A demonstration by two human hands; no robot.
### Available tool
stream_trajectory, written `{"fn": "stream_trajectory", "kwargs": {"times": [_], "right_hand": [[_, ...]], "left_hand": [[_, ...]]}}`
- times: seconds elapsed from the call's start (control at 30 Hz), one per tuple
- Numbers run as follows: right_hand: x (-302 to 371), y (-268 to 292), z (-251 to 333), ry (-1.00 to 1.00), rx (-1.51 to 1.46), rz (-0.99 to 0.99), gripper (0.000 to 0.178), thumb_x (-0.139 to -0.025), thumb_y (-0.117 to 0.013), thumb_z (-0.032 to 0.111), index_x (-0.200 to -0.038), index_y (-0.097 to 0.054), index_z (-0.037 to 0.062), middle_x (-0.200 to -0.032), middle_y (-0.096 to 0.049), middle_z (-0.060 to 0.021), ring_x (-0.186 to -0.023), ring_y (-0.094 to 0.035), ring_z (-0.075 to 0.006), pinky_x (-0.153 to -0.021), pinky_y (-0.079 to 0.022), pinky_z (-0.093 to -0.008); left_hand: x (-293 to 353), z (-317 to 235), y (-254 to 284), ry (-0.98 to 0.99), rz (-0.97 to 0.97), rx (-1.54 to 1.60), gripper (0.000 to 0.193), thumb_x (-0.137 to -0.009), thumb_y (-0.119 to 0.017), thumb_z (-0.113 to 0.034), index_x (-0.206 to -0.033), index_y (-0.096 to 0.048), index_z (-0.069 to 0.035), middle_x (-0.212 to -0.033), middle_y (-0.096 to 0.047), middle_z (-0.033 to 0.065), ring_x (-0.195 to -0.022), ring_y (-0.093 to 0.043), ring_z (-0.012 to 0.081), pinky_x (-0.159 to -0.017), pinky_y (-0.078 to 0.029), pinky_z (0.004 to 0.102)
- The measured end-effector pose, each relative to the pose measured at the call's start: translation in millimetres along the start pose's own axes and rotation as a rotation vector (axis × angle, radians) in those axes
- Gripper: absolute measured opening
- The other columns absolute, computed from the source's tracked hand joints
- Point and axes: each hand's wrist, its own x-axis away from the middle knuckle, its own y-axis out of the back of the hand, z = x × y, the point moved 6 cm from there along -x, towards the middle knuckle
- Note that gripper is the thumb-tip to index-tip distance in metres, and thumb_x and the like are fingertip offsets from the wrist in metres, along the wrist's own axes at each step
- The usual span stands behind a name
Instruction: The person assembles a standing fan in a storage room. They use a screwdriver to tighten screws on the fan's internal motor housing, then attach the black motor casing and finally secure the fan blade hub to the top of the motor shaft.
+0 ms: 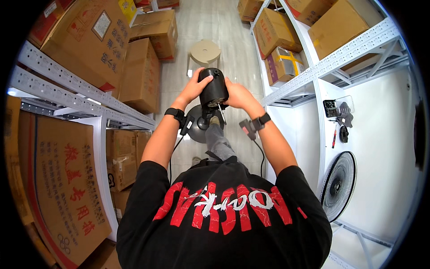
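Note:
A black fan motor housing (212,85) is between my hands, its open end with a thin metal shaft (222,114) pointing toward me. My left hand (196,88) is closed round its left side, thumb lying over the top. From the right, my right hand (241,95) grips the housing, most of its fingers hidden behind it. Below sits a stand with a round dark base (195,131) on the floor, partly covered by the housing and my leg. Whether the housing is fixed to the stand I cannot tell.
A beige stool (204,51) stands ahead in the aisle. Shelves with cardboard boxes (139,76) line both sides. On the right white shelf lie a fan grille (339,186), a red screwdriver (334,136), a small black case (331,108), grey gloves (344,115) and a black round part (343,134).

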Motion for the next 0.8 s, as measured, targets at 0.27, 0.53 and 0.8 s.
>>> {"fn": "stream_trajectory", "kwargs": {"times": [0.27, 0.53, 0.8], "right_hand": [[57, -16, 10, -0.105, -0.091, -0.117, 0.113, -0.066, -0.081, 0.013, -0.151, -0.010, -0.0129, -0.090, -0.067, -0.0296, -0.082, -0.067, -0.0443, -0.072, -0.055, -0.0481], [65, -24, 6, -0.076, -0.209, -0.081, 0.124, -0.066, -0.082, 0.018, -0.155, 0.001, -0.0044, -0.101, -0.068, -0.0284, -0.091, -0.068, -0.0441, -0.079, -0.055, -0.0455], [75, -38, -11, -0.092, -0.267, -0.060, 0.128, -0.069, -0.087, 0.025, -0.159, 0.002, 0.0065, -0.125, -0.064, -0.0258, -0.109, -0.065, -0.0415, -0.093, -0.051, -0.0431]], "left_hand": [[12, -10, -23, -0.059, 0.147, -0.034, 0.091, -0.086, -0.075, -0.040, -0.156, -0.026, -0.008, -0.146, -0.047, 0.0243, -0.135, -0.047, 0.0328, -0.113, -0.037, 0.0405], [35, -7, -25, -0.120, -0.061, -0.178, 0.086, -0.088, -0.074, -0.038, -0.154, -0.029, -0.006, -0.145, -0.047, 0.0247, -0.134, -0.049, 0.0334, -0.111, -0.038, 0.0405], [39, -11, -19, -0.175, -0.068, -0.125, 0.090, -0.093, -0.069, -0.041, -0.159, -0.019, -0.007, -0.152, -0.040, 0.0241, -0.139, -0.042, 0.0366, -0.113, -0.036, 0.0412]]}}
